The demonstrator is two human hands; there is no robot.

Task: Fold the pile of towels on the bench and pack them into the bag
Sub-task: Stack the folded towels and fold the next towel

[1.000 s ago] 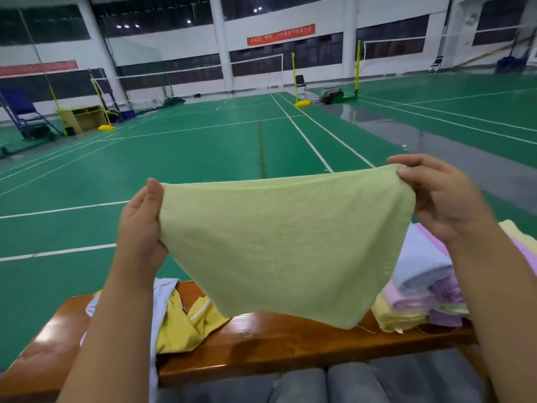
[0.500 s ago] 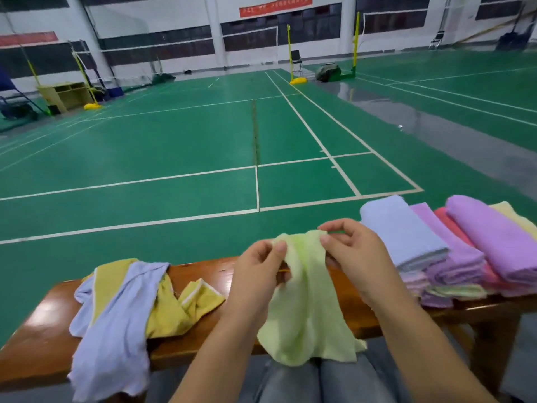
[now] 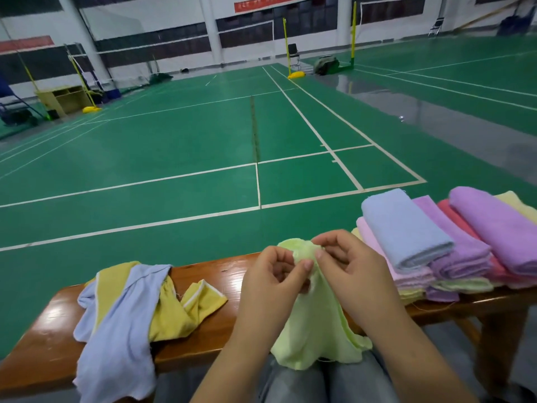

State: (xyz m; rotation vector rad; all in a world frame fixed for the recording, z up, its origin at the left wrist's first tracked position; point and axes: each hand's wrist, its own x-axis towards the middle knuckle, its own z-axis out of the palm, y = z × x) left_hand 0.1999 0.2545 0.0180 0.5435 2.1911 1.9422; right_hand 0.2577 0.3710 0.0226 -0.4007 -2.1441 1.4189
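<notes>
A light green towel (image 3: pixel 312 330) hangs doubled over in front of me, its lower edge draped on my knees. My left hand (image 3: pixel 271 279) and my right hand (image 3: pixel 353 264) pinch its gathered top corners, close together above the wooden bench (image 3: pixel 52 335). On the bench's left lie a crumpled light blue towel (image 3: pixel 116 324) and a yellow towel (image 3: pixel 177 312) under it. At the right sits a stack of folded towels (image 3: pixel 441 245) in blue, purple, pink, red and pale yellow. No bag is in view.
The bench runs across the frame in front of my grey trouser knees (image 3: pixel 293 382). Beyond it stretches a green badminton court floor (image 3: pixel 174 146) with white lines and yellow net posts (image 3: pixel 286 45).
A second ago I held the green towel stretched wide and high. My hands have come down and together, bringing its top corners to meet, so the towel now hangs folded in half.
</notes>
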